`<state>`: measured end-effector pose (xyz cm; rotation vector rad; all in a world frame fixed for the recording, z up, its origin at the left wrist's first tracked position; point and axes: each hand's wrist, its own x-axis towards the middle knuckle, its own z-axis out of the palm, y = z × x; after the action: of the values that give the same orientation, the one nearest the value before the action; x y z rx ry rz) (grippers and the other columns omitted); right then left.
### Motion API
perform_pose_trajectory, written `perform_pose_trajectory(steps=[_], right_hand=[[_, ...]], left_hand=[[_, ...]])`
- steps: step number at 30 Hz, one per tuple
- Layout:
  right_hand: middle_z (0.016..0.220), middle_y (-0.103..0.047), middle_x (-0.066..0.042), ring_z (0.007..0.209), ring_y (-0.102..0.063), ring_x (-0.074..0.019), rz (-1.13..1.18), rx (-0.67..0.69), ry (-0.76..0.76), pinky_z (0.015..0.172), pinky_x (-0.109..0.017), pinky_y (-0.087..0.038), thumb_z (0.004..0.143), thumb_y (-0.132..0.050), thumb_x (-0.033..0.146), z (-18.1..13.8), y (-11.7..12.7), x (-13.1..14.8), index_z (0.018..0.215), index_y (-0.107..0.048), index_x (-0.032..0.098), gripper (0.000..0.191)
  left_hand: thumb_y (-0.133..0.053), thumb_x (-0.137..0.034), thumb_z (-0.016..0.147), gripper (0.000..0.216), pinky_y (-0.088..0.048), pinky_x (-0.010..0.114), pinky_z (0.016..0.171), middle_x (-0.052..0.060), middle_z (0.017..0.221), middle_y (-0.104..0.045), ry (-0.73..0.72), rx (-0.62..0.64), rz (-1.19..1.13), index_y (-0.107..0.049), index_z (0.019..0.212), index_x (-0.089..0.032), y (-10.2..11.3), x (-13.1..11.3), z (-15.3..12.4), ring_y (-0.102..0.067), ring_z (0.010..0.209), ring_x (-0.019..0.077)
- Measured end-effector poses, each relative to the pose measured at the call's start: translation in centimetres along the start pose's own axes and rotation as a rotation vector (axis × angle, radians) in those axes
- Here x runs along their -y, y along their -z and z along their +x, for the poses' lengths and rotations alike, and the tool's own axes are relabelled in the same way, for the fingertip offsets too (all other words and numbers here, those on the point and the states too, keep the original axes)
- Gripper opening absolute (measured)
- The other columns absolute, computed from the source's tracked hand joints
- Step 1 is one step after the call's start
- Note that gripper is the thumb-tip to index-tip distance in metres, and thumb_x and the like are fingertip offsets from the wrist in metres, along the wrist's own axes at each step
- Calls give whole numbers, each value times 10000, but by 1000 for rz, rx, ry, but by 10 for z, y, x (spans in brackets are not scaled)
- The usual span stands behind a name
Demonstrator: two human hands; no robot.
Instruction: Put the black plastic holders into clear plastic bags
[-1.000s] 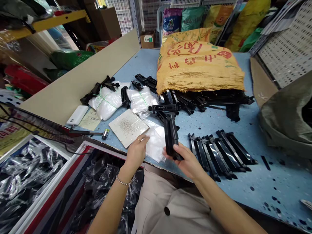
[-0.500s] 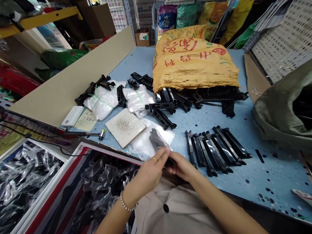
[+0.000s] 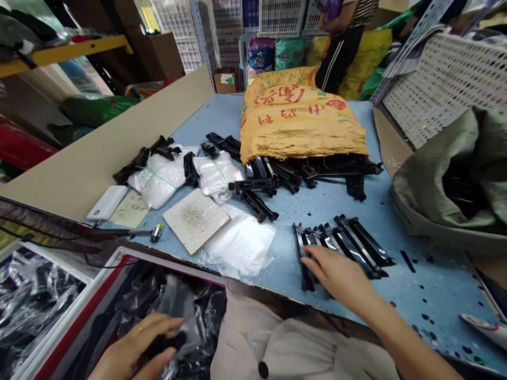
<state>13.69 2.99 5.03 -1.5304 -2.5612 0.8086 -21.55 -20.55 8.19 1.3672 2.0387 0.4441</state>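
Note:
Over the lined bin [image 3: 89, 330] at the lower left is my left hand [image 3: 138, 343], its thumb and fingers apart. A clear bag with a black part in it [image 3: 180, 306] is at its fingertips, blurred by motion and seemingly loose from them. My right hand [image 3: 336, 269] is on the blue table, its thumb and fingertips at the leftmost black plastic bracket [image 3: 304, 274] of a row. Its fingers look closed on that bracket. More black brackets [image 3: 358, 243] lie side by side, partly hidden behind the hand. A stack of clear bags [image 3: 241, 243] lies left of them.
A yellow woven sack [image 3: 301, 126] spills black brackets at the back. Nearer left are a square board [image 3: 194, 219], a hammer [image 3: 154, 232], a white power bank [image 3: 106, 203] and tied bag bundles [image 3: 158, 179]. A grey-green sack [image 3: 428, 195] stands right. Another person [image 3: 344, 47] is behind the table.
My hands, together at the table's front edge with the bagged part, have separated. The left went down-left over the bin with the bag; the right moved to the bracket row. A person appeared behind.

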Motion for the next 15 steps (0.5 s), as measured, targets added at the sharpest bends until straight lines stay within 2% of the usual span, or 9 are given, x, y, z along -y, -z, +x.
perform_pose_trajectory(steps=[3, 5, 6, 8, 11, 13, 15], right_hand=[[1015, -657, -179, 874, -659, -327, -425, -71, -87, 647, -371, -486, 895, -497, 342, 3, -5, -20, 1086, -619, 134, 308], [1020, -651, -186, 839, -670, -311, -509, -60, -45, 603, -341, -473, 890, -496, 321, 5, -13, -19, 1101, -601, 124, 307], [1028, -652, -187, 816, -676, -302, -515, -50, -28, 585, -330, -466, 889, -492, 314, 6, -17, -16, 1126, -587, 126, 318], [1021, -666, -190, 764, -687, -291, -489, -14, -18, 568, -321, -457, 884, -486, 294, 11, -23, -9, 1197, -547, 124, 362], [977, -694, -182, 762, -695, -294, -373, 48, -38, 618, -337, -474, 865, -489, 256, 19, -25, -7, 1238, -524, 115, 401], [1019, -697, -164, 874, -688, -301, -181, 53, -34, 708, -355, -493, 849, -501, 257, 22, -23, -14, 1204, -560, 142, 378], [1061, -697, -124, 964, -667, -282, 150, 41, -39, 790, -362, -502, 838, -522, 296, 18, -21, -21, 1177, -589, 188, 361]], left_hand=[[-576, -350, 719, 316, -526, 445, 901, 65, 1108, -701, 262, -52, 182, -720, 989, -274, -9, 39, -2, -659, 1016, 328], [-537, -315, 740, 348, -544, 449, 833, 122, 1174, -654, 303, -143, 241, -687, 1031, -197, -33, 39, 13, -684, 914, 311], [-513, -310, 772, 348, -550, 433, 807, 130, 1207, -626, 253, -189, 229, -662, 1062, -188, -48, 30, 24, -686, 881, 286], [-497, -339, 837, 296, -549, 368, 802, 107, 1129, -636, 21, -219, 88, -632, 1065, -205, -82, -2, 49, -667, 883, 232], [-630, -410, 794, 308, -497, 435, 884, 131, 1062, -611, -248, -358, 86, -614, 1000, -180, -124, -56, 90, -589, 1023, 285], [-671, -392, 774, 250, -479, 466, 859, 119, 947, -617, -295, -355, 146, -615, 878, -171, -136, -78, 115, -581, 952, 296], [-602, -339, 833, 182, -476, 422, 808, 84, 823, -610, -309, -287, 71, -599, 747, -179, -133, -83, 133, -577, 834, 250]])
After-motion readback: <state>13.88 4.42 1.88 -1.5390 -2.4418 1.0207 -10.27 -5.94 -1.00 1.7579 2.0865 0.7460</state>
